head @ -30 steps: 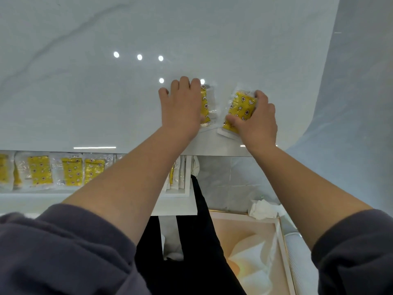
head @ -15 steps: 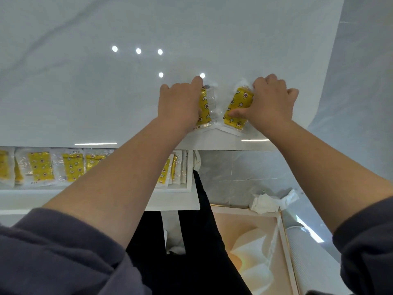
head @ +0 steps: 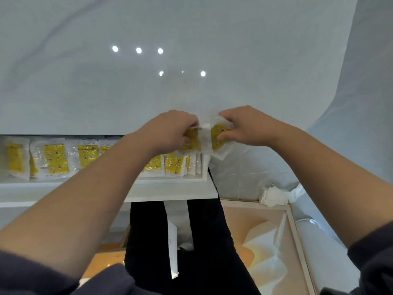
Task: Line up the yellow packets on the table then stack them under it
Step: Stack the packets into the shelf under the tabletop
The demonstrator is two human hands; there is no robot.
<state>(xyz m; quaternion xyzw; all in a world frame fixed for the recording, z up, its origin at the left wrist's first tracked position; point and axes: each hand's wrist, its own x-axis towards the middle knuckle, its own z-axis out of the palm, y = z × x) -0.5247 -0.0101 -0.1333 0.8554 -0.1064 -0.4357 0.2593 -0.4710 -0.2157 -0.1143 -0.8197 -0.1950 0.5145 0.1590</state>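
My left hand point(head: 170, 129) grips a yellow packet point(head: 193, 141) at the near edge of the white table point(head: 106, 92). Beside it, my right hand point(head: 240, 126) grips a second yellow packet point(head: 218, 136), tilted, with its clear wrapper hanging past the table edge. The two packets nearly touch. Below the tabletop, a white shelf point(head: 148, 191) carries a row of several yellow packets point(head: 55, 159) standing side by side; my left forearm hides part of the row.
My black-trousered legs point(head: 204, 241) stand below the shelf. An open beige box point(head: 265, 241) with white paper lies on the floor at right, crumpled white paper point(head: 274, 195) behind it. A pale wall curves at right.
Both hands have closed on the two packets and pulled them from the tabletop toward the near edge, partly over it. The view has tilted down, showing more of the shelf.
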